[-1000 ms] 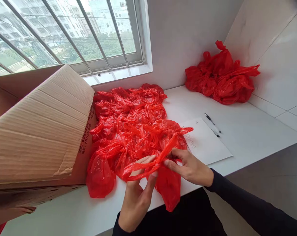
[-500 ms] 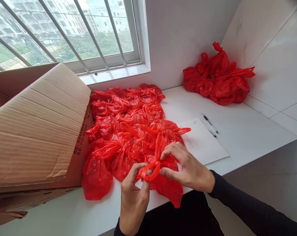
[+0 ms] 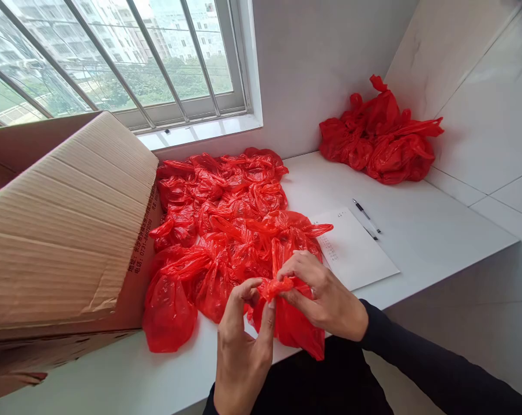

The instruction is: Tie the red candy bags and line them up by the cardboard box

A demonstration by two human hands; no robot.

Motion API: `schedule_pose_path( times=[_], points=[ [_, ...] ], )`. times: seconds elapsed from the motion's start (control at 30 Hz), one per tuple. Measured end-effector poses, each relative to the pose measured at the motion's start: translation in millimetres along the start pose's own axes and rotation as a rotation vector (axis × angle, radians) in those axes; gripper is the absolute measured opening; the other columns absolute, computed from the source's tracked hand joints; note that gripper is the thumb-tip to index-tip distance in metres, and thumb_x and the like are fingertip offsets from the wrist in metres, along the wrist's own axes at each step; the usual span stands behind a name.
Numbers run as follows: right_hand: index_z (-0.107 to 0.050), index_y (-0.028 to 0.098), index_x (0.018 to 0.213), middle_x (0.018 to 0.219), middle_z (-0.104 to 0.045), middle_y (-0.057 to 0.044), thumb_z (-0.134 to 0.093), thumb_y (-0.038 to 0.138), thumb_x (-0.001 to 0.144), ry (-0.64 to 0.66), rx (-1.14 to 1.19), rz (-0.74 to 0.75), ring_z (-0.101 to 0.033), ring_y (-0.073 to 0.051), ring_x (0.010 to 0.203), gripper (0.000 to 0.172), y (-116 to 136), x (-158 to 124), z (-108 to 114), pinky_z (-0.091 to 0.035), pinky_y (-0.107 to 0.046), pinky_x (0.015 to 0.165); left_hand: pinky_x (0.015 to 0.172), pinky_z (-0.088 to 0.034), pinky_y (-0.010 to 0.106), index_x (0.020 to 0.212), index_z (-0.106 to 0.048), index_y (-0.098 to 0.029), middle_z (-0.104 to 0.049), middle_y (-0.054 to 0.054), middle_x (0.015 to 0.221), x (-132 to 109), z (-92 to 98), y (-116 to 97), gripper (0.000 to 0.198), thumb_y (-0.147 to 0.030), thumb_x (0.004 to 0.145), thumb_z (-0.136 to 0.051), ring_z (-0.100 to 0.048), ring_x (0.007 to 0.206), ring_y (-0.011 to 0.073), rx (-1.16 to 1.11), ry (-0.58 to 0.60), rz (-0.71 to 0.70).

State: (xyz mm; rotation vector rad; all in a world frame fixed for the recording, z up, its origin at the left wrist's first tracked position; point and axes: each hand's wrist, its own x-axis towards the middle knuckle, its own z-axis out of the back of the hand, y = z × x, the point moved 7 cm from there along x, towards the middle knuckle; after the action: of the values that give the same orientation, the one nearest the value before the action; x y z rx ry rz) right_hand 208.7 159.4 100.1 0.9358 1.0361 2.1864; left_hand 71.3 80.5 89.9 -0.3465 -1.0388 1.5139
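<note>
A red plastic bag [image 3: 301, 328] sits at the table's front edge, its lower part drooping over it. My left hand [image 3: 246, 340] is closed on the bag's twisted top, thumb and fingers at the left of the knotted part. From the other side, my right hand [image 3: 325, 294] pinches the same twisted plastic between thumb and fingers. Several tied red bags [image 3: 226, 230] lie packed together just behind my hands. One tied bag [image 3: 169, 314] rests at the front left of that group. What the bags contain cannot be made out.
An open cardboard box [image 3: 70, 230] stands on the left. Right of the bags, a pen [image 3: 367, 216] lies by a white sheet [image 3: 360, 248] on the white table [image 3: 438, 230]. A heap of red bags [image 3: 377, 138] fills the back corner, beside a barred window [image 3: 169, 63].
The loop of plastic between my fingers has drawn down into a smaller, tighter bunch. My left hand has shifted slightly right and the right hand slightly left, closer together.
</note>
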Motion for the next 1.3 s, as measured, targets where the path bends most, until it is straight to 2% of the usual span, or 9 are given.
schedule_pose_path(
  times=[0.13,0.4,0.53,0.63,0.8,0.9,1.03,1.1,1.3],
  points=[
    [-0.058,0.02,0.086,0.082,-0.058,0.0,-0.055,0.031,0.1,-0.013,0.087,-0.177,-0.052,-0.017,0.08,0.018,-6,2,-1,-0.041,-0.034,0.075,0.091,-0.048,0.031,0.106,-0.059,-0.025,-0.058,0.003,0.107,2,-4.4,-11,0.018,-0.02,0.091,-0.066,-0.058,0.106,0.0181,0.054,-0.02,-0.092],
    [-0.057,0.021,0.089,0.087,-0.061,0.0,-0.049,0.037,0.103,-0.043,0.3,-0.341,-0.058,-0.017,0.084,0.022,-28,0,2,-0.046,-0.033,0.082,0.085,-0.047,0.03,0.1,-0.058,-0.025,-0.059,0.001,0.099,4,-7.9,0,0.007,-0.02,0.095,-0.061,-0.059,0.094,0.0162,0.024,0.021,-0.046],
    [-0.055,0.022,0.101,0.097,-0.062,-0.001,-0.056,0.035,0.099,-0.148,0.273,-0.324,-0.06,-0.019,0.09,0.013,-27,-3,16,-0.048,-0.034,0.086,0.084,-0.046,0.031,0.101,-0.057,-0.026,-0.06,0.0,0.097,4,-8.0,6,0.006,-0.024,0.095,-0.06,-0.058,0.092,0.0167,-0.036,0.036,0.04],
    [-0.06,0.023,0.108,0.106,-0.065,-0.003,-0.066,0.031,0.092,-0.083,0.201,-0.262,-0.061,-0.022,0.1,0.018,-17,-3,14,-0.048,-0.037,0.091,0.085,-0.046,0.031,0.101,-0.057,-0.026,-0.06,0.0,0.097,3,-10.2,8,0.008,-0.027,0.095,-0.061,-0.059,0.092,0.0168,-0.096,0.044,0.11],
    [-0.065,0.023,0.093,0.097,-0.069,-0.001,-0.061,0.027,0.097,-0.096,0.188,-0.236,-0.063,-0.019,0.095,0.007,-14,-3,11,-0.048,-0.035,0.089,0.08,-0.048,0.028,0.097,-0.055,-0.026,-0.06,-0.002,0.092,-1,-9.8,17,0.007,-0.033,0.098,-0.055,-0.06,0.086,0.0152,-0.253,0.036,0.264],
    [-0.06,0.023,0.1,0.096,-0.068,-0.001,-0.058,0.03,0.098,-0.13,0.211,-0.277,-0.063,-0.018,0.093,0.008,-17,-8,10,-0.048,-0.035,0.09,0.076,-0.049,0.023,0.097,-0.053,-0.027,-0.057,-0.004,0.089,-4,-6.8,23,0.009,-0.035,0.1,-0.052,-0.057,0.082,0.0128,-0.335,0.008,0.328],
    [-0.045,0.025,0.126,0.097,-0.066,0.0,-0.072,0.03,0.087,-0.05,0.159,-0.324,-0.063,-0.02,0.095,0.048,-15,-15,-1,-0.049,-0.039,0.091,0.088,-0.049,0.024,0.105,-0.054,-0.029,-0.06,-0.002,0.102,-7,-10.1,23,0.012,-0.036,0.097,-0.058,-0.06,0.098,0.0142,-0.395,0.026,0.351],
    [-0.04,0.025,0.136,0.096,-0.065,0.0,-0.069,0.024,0.088,-0.042,0.124,-0.31,-0.063,-0.02,0.092,0.056,-13,-17,-3,-0.049,-0.04,0.09,0.09,-0.051,0.027,0.11,-0.056,-0.028,-0.062,0.001,0.107,-7,-12.5,22,0.018,-0.035,0.094,-0.062,-0.062,0.103,0.0171,-0.401,0.065,0.336],
    [-0.047,0.026,0.127,0.091,-0.058,-0.001,-0.059,0.022,0.093,-0.149,0.048,-0.298,-0.057,-0.019,0.086,0.036,-21,-24,26,-0.049,-0.039,0.087,0.083,-0.053,0.026,0.106,-0.061,-0.025,-0.064,0.003,0.101,-8,17.5,39,0.024,-0.034,0.086,-0.07,-0.063,0.094,0.0182,-0.348,-0.038,0.324]
  ],
)
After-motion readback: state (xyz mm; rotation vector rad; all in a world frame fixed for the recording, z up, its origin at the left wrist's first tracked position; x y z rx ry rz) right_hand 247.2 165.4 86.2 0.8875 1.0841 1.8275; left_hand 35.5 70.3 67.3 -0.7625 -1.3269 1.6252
